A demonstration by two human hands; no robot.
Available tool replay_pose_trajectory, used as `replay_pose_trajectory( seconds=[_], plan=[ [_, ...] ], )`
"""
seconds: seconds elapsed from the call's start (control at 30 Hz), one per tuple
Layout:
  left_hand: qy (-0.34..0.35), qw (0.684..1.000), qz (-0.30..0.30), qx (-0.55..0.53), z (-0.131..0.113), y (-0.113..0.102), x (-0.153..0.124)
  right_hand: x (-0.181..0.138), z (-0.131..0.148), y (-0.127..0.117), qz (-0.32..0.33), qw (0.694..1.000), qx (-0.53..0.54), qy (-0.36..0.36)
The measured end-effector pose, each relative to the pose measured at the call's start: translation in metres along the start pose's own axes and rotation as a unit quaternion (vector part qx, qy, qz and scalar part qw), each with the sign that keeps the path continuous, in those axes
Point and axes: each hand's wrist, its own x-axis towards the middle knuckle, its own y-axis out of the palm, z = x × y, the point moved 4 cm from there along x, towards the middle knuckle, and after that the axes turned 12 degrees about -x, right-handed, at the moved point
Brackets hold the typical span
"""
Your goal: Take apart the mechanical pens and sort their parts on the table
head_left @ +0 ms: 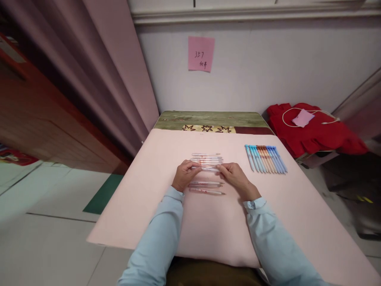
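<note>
At the middle of the pink-covered table, my left hand [185, 174] and my right hand [235, 176] pinch the two ends of a pale pen [208, 169], which lies level between them. Just beyond it several white pens with reddish markings [206, 159] lie side by side, pointing left to right. Nearer to me, below my hands, are a few more pens of the same kind [206, 191], slightly apart from one another. Fingers cover both ends of the held pen, and whether more than one pen is gripped is hard to see.
To the right lies a neat row of blue, brown and violet-blue pens [266, 159]. The pink cover [143, 198] leaves a green patterned strip [208, 118] bare at the wall. A red cloth [315, 135] with a white cable sits beyond the table's right edge. Curtains hang at left.
</note>
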Motion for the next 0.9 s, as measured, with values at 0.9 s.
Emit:
replay_pose_trajectory(
  seconds=[0.9],
  plan=[
    [-0.005,1.0,0.003,0.017,-0.0022,0.0002,-0.0006,0.0032,-0.007,0.0035,-0.013,0.997,0.075,-0.026]
  ],
)
